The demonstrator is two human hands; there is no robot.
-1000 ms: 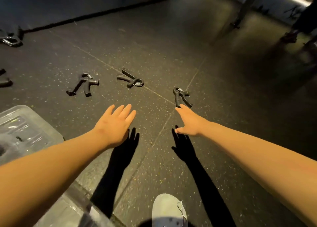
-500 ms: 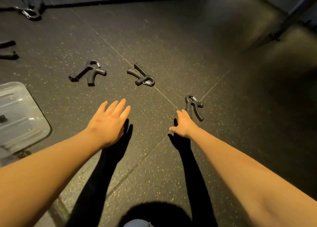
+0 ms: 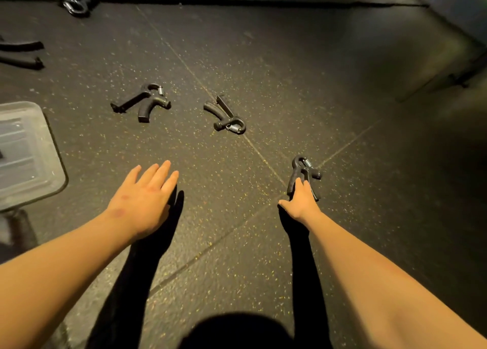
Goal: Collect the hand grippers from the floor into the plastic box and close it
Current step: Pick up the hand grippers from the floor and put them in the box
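Note:
Three black hand grippers lie on the dark speckled floor ahead of me. My right hand (image 3: 300, 202) reaches the nearest hand gripper (image 3: 303, 173), fingertips over its two handles; the fingers look closing on them, with the thumb still apart. A second hand gripper (image 3: 226, 116) lies in the middle and a third hand gripper (image 3: 143, 102) to its left. My left hand (image 3: 143, 198) hovers flat above the floor, fingers spread, holding nothing. The clear plastic box (image 3: 51, 161) stands at the left edge.
More black grippers lie at the far left (image 3: 22, 54), and one with a metal ring (image 3: 76, 5) sits by the back wall. A seam (image 3: 200, 82) runs diagonally across the rubber floor. A metal frame foot (image 3: 459, 79) stands at the right.
My right hand has gone forward from just short of the nearest hand gripper onto its handles. The view has tilted further down and my left hand has stayed flat and empty.

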